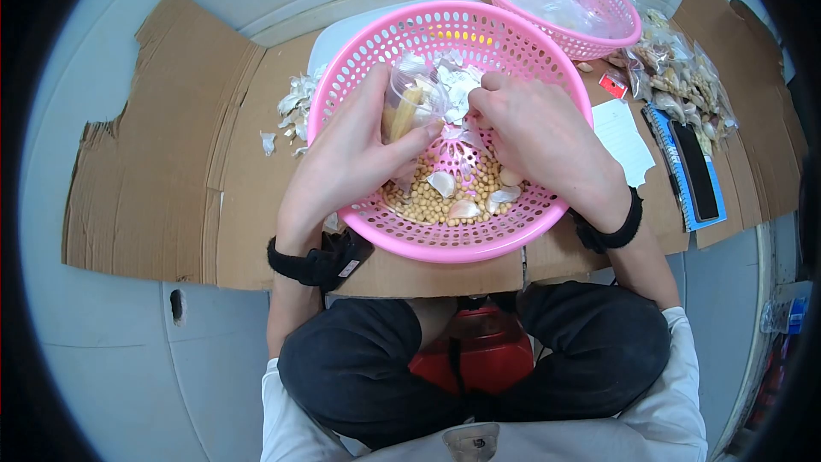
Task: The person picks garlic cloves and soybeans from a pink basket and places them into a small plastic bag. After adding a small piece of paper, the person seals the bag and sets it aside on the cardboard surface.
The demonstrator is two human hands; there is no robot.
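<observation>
A large pink perforated basket (545, 218) stands in front of me, with soybeans (428, 205), several garlic cloves (464, 209) and white papery garlic skins (459, 85) inside. Over its left half, my left hand (363, 141) is closed around a clear plastic bag (432, 101) whose mouth gapes toward the top. A yellowish stick-like piece (405, 113) shows through the plastic. My right hand (539, 128) is beside it, over the basket's right half, fingers curled and pressed together. Whatever is between its fingertips is hidden.
Garlic skins (299, 103) lie left of the basket. Behind it stands a smaller pink basket (629, 30) holding clear plastic bags (552, 4). On the right are filled bags (684, 77), a paper note (623, 141), a blue notebook (667, 154) and a black phone (694, 171) on cardboard (248, 231).
</observation>
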